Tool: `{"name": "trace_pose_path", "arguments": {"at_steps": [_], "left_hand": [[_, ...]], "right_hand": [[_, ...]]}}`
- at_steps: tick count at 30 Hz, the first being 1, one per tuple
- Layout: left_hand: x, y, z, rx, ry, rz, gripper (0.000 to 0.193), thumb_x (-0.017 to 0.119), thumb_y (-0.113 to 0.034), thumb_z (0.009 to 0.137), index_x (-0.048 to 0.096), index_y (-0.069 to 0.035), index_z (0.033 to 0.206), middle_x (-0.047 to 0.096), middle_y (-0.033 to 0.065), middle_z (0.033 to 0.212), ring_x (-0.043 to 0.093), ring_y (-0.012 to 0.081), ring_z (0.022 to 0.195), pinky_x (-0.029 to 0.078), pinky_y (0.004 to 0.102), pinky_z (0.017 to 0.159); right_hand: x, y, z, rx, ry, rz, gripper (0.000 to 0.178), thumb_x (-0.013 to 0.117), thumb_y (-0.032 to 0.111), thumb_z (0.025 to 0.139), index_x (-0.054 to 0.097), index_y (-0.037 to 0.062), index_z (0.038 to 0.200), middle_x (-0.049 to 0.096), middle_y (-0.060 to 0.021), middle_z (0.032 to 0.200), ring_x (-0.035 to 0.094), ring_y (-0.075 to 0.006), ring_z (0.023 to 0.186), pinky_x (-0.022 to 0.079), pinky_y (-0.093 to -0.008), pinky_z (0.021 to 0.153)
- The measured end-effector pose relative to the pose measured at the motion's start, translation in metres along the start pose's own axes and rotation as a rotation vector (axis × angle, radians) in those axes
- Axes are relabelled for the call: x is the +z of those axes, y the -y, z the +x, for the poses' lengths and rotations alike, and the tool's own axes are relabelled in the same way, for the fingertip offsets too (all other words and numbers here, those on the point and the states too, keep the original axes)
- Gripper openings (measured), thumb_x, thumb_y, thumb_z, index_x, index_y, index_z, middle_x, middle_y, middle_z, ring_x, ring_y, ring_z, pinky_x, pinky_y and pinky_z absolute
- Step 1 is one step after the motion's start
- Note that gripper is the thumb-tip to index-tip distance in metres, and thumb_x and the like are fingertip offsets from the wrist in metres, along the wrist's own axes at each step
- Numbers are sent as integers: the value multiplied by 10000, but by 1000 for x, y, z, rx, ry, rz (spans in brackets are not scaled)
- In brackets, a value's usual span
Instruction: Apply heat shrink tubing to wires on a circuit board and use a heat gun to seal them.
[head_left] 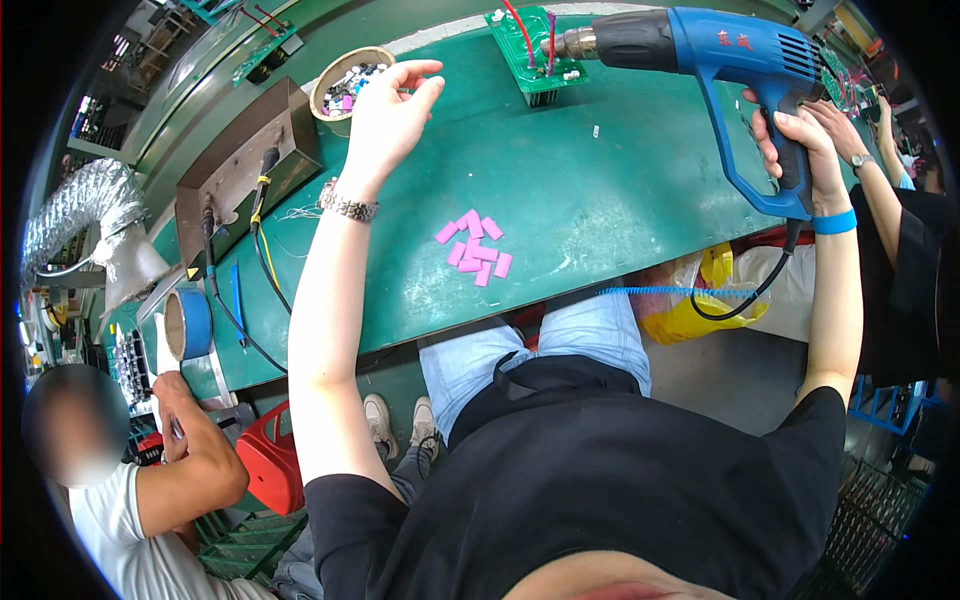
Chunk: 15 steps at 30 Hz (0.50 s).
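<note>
My right hand (806,148) is wrapped round the handle of a blue and black heat gun (745,52). The gun's metal nozzle points left, right at a green circuit board (512,50) at the far edge of the table. Red and purple wires rise from that board. My left hand (392,112) is raised over the table beside a round bowl (322,88) of small black, white and pink parts. Its fingers are loosely bent and apart, and nothing shows in them. Several pink rectangular pieces (474,246) lie in a loose cluster on the green table.
Two soldering irons (264,180) with cables rest at a brown metal box (300,125) on the left. Nearby are a blue tape roll (190,322) and a foil duct (85,195). One co-worker (150,500) sits at left; another's arm (880,180) is beside my right hand.
</note>
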<state>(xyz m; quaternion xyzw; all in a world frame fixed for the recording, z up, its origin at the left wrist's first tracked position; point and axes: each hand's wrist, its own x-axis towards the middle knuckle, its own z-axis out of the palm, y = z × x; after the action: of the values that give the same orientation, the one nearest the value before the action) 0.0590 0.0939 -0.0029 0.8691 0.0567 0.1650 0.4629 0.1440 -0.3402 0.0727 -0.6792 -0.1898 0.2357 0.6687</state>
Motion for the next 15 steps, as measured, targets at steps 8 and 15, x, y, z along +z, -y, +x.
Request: {"name": "trace_pose_path", "arguments": {"at_steps": [8, 15], "left_hand": [[0, 2, 0, 6, 1, -3, 275, 640, -211, 867, 674, -86, 1110, 624, -3, 831, 594, 61, 644, 487, 225, 625], [1, -2, 0, -17, 4, -9, 275, 637, -213, 869, 675, -81, 1107, 627, -3, 835, 596, 61, 639, 489, 229, 630]], "right_hand": [[-4, -3, 3, 7, -4, 10, 473, 534, 203, 925, 442, -79, 1294, 568, -64, 885, 526, -60, 600, 448, -191, 451], [-5, -4, 1, -12, -25, 3, 476, 537, 198, 921, 437, -78, 1296, 566, -70, 887, 524, -68, 607, 449, -193, 454]]}}
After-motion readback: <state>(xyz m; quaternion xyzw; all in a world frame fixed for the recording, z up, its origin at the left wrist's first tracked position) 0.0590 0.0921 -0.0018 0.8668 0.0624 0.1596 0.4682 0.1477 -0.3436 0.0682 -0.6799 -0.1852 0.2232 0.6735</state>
